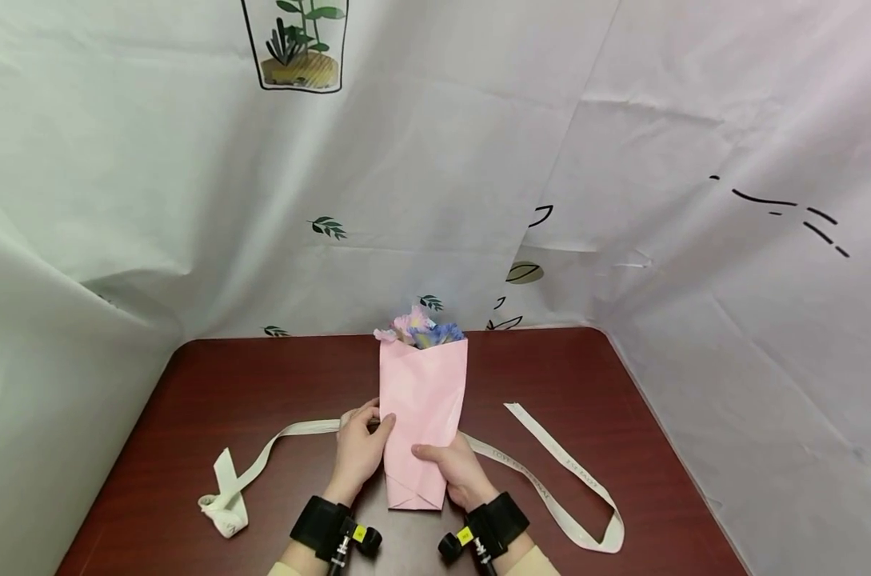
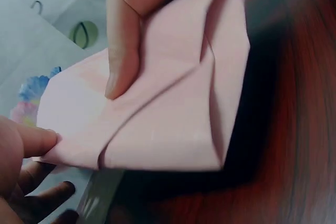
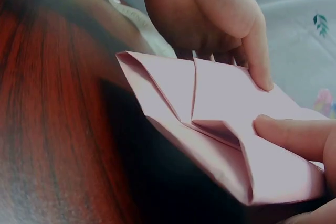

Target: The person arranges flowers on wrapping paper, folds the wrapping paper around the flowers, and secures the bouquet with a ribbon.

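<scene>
A flower bouquet wrapped in pink paper (image 1: 422,392) is held upright by both hands at the middle of the table. Pink and blue flowers (image 1: 415,326) stick out of its top. My left hand (image 1: 359,450) grips the wrap's left edge, thumb on the front, its fingers partly behind. Lower down on the right, my right hand (image 1: 462,470) holds the other edge, thumb across the front. Folds at the wrap's bottom (image 2: 173,114) show close up in the left wrist view. A white printed ribbon (image 1: 510,460) extends out on both sides; its middle is hidden by the bouquet and hands.
The ribbon's left end lies in a curled loop (image 1: 226,504); its right part bends back on the dark red wooden table (image 1: 291,376). A white printed cloth (image 1: 435,160) hangs behind and at the sides. Black wrist straps (image 1: 323,526) carry small cameras.
</scene>
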### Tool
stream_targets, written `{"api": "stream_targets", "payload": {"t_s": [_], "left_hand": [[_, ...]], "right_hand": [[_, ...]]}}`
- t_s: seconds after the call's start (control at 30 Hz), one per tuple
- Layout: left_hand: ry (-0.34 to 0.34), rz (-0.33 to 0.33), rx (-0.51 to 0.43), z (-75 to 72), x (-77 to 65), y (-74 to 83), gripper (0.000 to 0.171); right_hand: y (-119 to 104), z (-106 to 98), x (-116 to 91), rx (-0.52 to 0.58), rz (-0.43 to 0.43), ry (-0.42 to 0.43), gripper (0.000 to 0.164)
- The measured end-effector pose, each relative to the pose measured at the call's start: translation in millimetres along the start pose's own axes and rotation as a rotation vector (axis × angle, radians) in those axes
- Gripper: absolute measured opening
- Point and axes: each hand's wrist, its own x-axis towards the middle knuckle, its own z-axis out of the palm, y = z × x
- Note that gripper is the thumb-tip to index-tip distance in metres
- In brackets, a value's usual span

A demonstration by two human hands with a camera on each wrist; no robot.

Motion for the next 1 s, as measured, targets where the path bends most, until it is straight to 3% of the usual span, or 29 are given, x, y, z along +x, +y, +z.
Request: {"api": "stream_targets", "payload": {"t_s": [0.17, 0.37, 0.6, 0.87, 1.0], "left_hand": [[-0.037, -0.011, 0.132, -1.1, -2.6, -2.0, 0.02], [0.081, 0.055, 0.248, 2.7, -12.7, -9.4, 0.02], [0.074, -0.016, 0.309, -0.5, -21.4, -8.5, 0.022], [0.101, -0.019, 0.347, -3.3, -24.3, -11.0, 0.034], [0.108, 0.012, 0.37, -3.7, -25.6, -14.1, 0.039]], "right_hand": [[5, -2, 4, -0.018, 0.028, -0.022, 0.064], [4, -1, 3, -0.079, 0.034, -0.012, 0.062], [2, 0, -5, -0.17, 0.038, 0.026, 0.065], [-10, -10, -19, -0.361, 0.011, 0.021, 0.066], [-14, -21, -23, -0.525, -0.066, 0.032, 0.066]]}}
